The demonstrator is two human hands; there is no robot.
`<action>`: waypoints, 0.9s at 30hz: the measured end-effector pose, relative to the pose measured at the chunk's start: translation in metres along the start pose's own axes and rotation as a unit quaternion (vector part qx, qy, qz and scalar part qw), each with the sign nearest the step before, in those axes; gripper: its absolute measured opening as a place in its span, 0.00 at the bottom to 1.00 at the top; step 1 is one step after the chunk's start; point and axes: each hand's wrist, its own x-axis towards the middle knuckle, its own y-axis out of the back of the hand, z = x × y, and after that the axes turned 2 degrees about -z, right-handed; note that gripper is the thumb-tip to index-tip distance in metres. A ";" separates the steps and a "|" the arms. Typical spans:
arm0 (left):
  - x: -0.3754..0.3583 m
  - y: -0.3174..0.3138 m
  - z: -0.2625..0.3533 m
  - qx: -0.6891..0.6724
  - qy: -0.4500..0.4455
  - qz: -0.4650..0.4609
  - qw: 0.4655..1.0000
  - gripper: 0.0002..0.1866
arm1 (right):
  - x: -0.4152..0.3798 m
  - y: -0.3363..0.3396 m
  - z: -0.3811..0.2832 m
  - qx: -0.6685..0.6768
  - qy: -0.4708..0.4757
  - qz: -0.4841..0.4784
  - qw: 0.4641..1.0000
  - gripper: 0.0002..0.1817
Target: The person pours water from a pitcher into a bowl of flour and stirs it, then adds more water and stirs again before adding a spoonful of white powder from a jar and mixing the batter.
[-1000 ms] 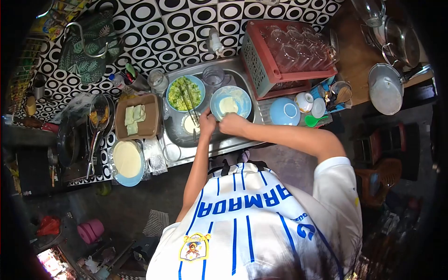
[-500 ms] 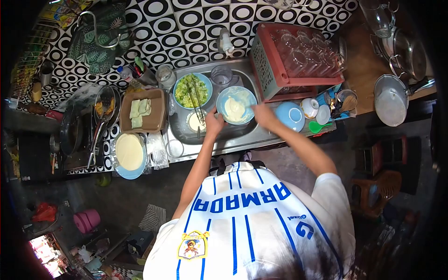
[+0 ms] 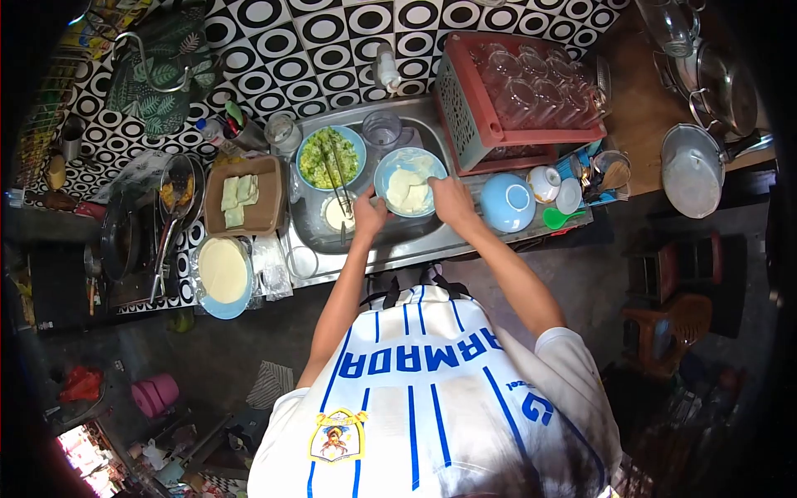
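Observation:
Over the metal sink (image 3: 324,264), my left hand (image 3: 368,213) is closed on the left rim of a light blue bowl (image 3: 383,176). Pale, creamy batter (image 3: 408,192) lies inside this bowl. My right hand (image 3: 453,204) is closed at the bowl's right side; whatever it grips is hidden by the fingers. Left of the bowl stands another blue bowl with chopped greens (image 3: 326,155), and metal tongs (image 3: 337,171) rest across it. A small dish of pale cream (image 3: 338,212) sits just left of my left hand.
A brown tray (image 3: 214,211) with folded green wraps and a plate with pale round sheets (image 3: 224,271) are at the left. Behind them is a pan (image 3: 178,186). At the right are a red rack of glasses (image 3: 498,133), an upturned blue bowl (image 3: 508,202) and a green spoon (image 3: 560,217).
My right hand has moved left and in against the bowl's right edge. The batter in the bowl has changed shape. The whole view has shifted slightly.

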 end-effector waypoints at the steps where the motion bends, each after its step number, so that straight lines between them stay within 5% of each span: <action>1: 0.000 0.000 0.000 0.016 0.003 0.000 1.000 0.24 | -0.011 0.000 -0.009 0.006 0.009 -0.005 1.000 0.13; 6: 0.018 -0.002 -0.034 0.059 -0.062 0.018 0.996 0.25 | -0.011 -0.024 0.011 -0.014 -0.019 -0.031 0.999 0.15; 8: 0.005 -0.001 -0.012 -0.023 -0.021 0.002 1.000 0.24 | 0.005 -0.007 0.009 0.020 -0.034 -0.007 0.999 0.15; 12: 0.010 0.000 -0.013 0.040 -0.003 0.001 0.999 0.24 | 0.002 -0.001 -0.008 0.024 -0.007 -0.041 0.999 0.15; 16: 0.027 0.001 -0.055 0.128 -0.109 0.040 0.985 0.24 | 0.026 -0.033 0.034 -0.006 -0.001 -0.054 0.999 0.14; 18: 0.025 0.002 -0.050 0.232 -0.184 0.060 0.953 0.25 | 0.052 0.003 0.030 -0.016 0.013 -0.041 0.999 0.14; 19: -0.009 0.002 0.030 0.055 0.041 0.016 0.997 0.25 | 0.048 0.010 0.020 -0.011 0.021 -0.042 0.999 0.13; 22: 0.014 0.001 -0.027 0.146 -0.095 0.055 0.983 0.24 | 0.032 0.017 0.002 -0.012 0.044 -0.063 0.997 0.12; 24: 0.026 -0.003 -0.052 0.115 -0.081 0.059 0.988 0.24 | 0.002 -0.005 0.011 -0.025 0.057 -0.118 0.991 0.13; 27: 0.025 -0.001 -0.052 0.171 -0.136 0.076 0.973 0.24 | 0.019 -0.013 0.050 -0.014 0.013 -0.073 0.997 0.13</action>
